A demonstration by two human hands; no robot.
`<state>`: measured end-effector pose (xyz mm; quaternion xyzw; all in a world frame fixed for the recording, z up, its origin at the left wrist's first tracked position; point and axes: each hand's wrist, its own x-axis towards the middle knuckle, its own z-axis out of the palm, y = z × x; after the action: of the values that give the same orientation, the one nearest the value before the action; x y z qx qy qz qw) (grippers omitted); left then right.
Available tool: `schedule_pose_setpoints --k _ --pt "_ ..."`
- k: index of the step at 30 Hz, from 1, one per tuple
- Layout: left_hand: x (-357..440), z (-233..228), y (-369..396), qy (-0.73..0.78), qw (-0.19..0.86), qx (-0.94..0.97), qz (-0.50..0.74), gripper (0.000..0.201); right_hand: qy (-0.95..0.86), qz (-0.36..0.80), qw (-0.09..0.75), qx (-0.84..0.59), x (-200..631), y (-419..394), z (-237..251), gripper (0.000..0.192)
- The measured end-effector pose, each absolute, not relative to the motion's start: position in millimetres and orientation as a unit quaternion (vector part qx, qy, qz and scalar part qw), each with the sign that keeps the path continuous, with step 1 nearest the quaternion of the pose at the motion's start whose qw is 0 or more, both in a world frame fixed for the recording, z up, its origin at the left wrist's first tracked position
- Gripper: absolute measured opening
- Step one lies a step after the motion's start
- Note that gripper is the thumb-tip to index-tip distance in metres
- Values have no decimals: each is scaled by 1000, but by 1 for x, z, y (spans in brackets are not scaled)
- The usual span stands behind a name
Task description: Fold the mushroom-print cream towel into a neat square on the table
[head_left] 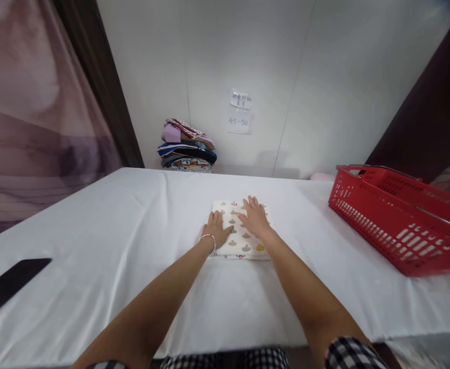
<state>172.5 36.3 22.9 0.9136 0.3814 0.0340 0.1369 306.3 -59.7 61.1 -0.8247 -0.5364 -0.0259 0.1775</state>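
A folded white cloth printed with grey, red, yellow and green mushroom shapes lies flat on the white-covered table. My left hand rests on its left side with fingers spread, a thin bracelet around the wrist. Higher up on the cloth's right side lies my right hand, palm down, fingers apart. Both hands press on the top of the cloth without gripping it. Parts of the print are hidden beneath them.
A red plastic basket with metal handles stands on the right. A dark flat object lies at the left. Behind the far edge is a stack of folded fabrics against the wall, near a paper label reading "45-50".
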Motion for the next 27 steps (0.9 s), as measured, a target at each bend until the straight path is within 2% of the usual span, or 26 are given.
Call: schedule_pose_setpoints --k 5,9,13,21,24,27 --pt "171 22 41 371 137 918 27 69 -559 66 95 -821 310 -31 33 61" --pt "183 38 51 373 134 918 -25 65 -563 48 92 -820 312 -32 19 62" --pt "201 48 60 333 109 936 31 62 -559 43 95 -823 311 -33 20 59" --pt "203 21 72 399 129 908 20 69 -562 80 80 -819 338 -31 27 53" --pt "202 21 73 398 147 905 17 69 -468 82 96 -875 373 -46 26 62" --pt "203 21 74 394 159 905 22 69 -397 116 160 -896 400 -60 18 68"
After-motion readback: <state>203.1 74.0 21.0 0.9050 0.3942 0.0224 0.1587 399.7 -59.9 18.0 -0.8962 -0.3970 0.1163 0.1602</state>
